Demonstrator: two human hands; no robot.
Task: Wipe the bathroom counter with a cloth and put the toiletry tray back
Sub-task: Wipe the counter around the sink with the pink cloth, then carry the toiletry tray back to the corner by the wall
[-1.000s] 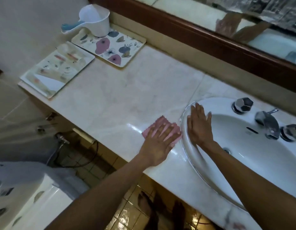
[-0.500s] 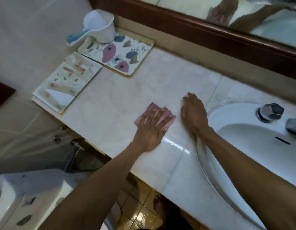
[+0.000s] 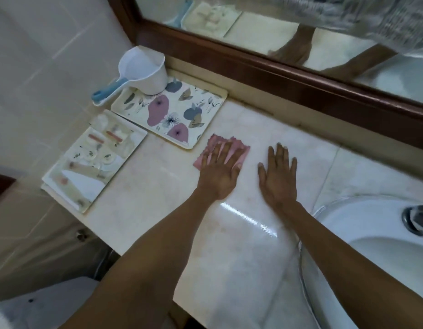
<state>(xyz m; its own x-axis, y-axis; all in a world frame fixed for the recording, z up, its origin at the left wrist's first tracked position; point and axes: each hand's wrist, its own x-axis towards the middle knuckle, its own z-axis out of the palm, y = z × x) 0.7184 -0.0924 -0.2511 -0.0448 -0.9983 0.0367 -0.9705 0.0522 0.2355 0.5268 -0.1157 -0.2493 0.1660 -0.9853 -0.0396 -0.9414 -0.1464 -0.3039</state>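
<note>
Head view, one frame.

- Left hand: palm down, fingers straight and spread, pressing the pink cloth flat on the counter. Nothing is curled round the cloth.
- Right hand: flat on bare counter just right of the cloth, fingers straight, holding nothing. Sink lies to its right.
- Toiletry tray: at the counter's left end, well left of the cloth, carrying small items too blurred to name. Its long axis runs diagonally, near-left to far-right. Its near corner seems to sit at or over the counter edge; cannot tell which.
- Flowered tray: behind it by the wall, with a white scoop on its far corner. Its near corner lies just beside the cloth's far-left edge.

Judgement: wiping is in progress. The trays lie left of and beyond the cloth hand, so the left hand is the nearer one. A leftward stroke risks nudging the flowered tray's corner.
</note>
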